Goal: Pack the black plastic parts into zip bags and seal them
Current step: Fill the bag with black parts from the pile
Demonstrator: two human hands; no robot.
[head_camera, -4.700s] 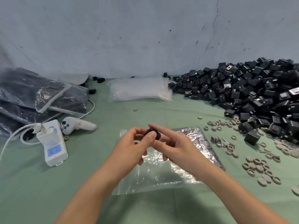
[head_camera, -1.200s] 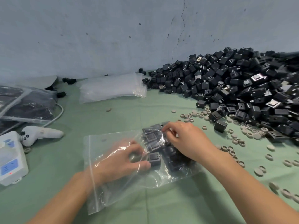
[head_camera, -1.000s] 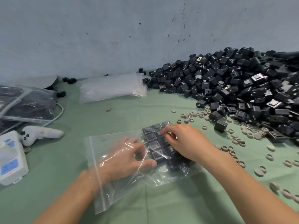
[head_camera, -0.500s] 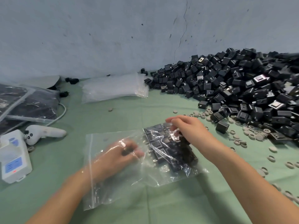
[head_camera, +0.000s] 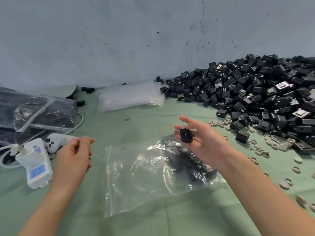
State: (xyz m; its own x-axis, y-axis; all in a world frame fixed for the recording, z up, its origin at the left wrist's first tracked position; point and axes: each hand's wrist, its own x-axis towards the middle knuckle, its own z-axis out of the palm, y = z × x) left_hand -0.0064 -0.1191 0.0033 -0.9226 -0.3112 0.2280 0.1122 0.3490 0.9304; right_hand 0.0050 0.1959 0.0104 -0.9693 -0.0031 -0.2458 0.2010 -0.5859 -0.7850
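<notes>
My right hand (head_camera: pixel 202 142) is raised over the green cloth (head_camera: pixel 136 123) with one black part (head_camera: pixel 186 135) held lightly between thumb and fingers. It is a narrow pinch, with the forefinger stretched out above it. The part is a small cube, and the face turned to me has a round hole.

Just under that hand lies the zip bag (head_camera: pixel 144 176), flat on the cloth and reaching from below my right wrist toward my left hand. A cluster of packed parts (head_camera: pixel 187 160) sits in the end of the bag nearest my right hand, while the rest of the bag is clear plastic. I cannot tell whether its strip is pressed closed.

My left hand (head_camera: pixel 75 155) hovers well to the left of the bag with its fingers loosely curled, and I see nothing in it.

To the right of my right hand, and beyond it, the big pile of loose parts (head_camera: pixel 255 96) rises against the wall. Grey rings (head_camera: pixel 272 143) are scattered along the pile's near edge. Between my hands and farther away lies a stack of empty bags (head_camera: pixel 131 97).

Beyond my left hand and to its left lie filled bags (head_camera: pixel 42 113). A white controller (head_camera: pixel 58 142) is just past my left knuckles. A white box (head_camera: pixel 36 164) with a blue label and a cable plugged in sits just to the left of that hand.
</notes>
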